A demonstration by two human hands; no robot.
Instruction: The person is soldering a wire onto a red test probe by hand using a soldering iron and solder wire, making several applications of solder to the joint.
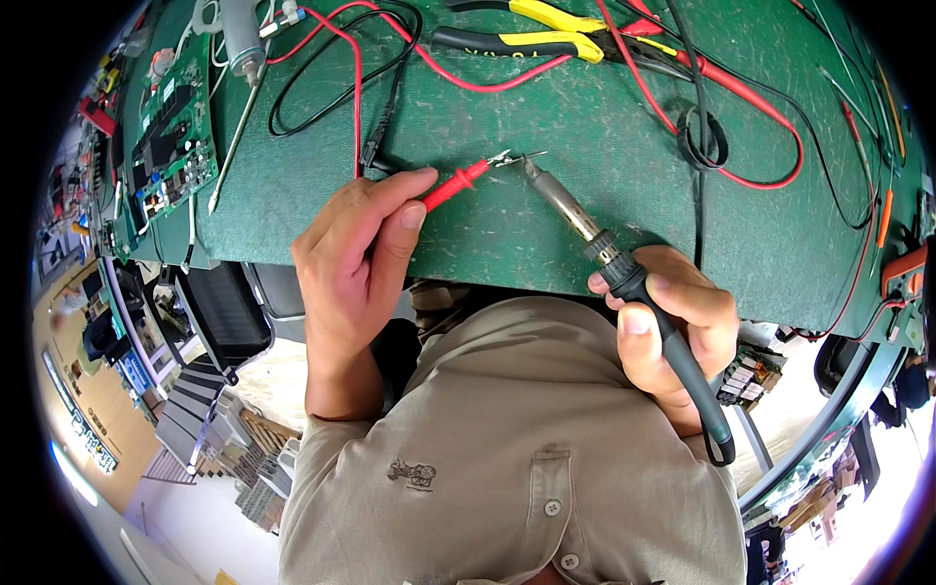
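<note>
Between the thumb and fingers of my left hand (361,253) is a red test probe (455,186), its bare metal end pointing right and up over the bench. My right hand (678,327) grips a soldering iron (609,253) by its dark handle. The iron's tip meets or nearly meets the thin metal at the probe's end; I cannot tell whether they touch. A black probe or plug (373,151) with a black lead lies just beyond my left fingers.
Yellow-and-black pliers (531,41) lie at the far side of the green bench (585,127), among red and black leads. A green circuit board (175,136) and a grey syringe-like tool (242,44) are at the left. An orange meter (905,273) stands at the right edge.
</note>
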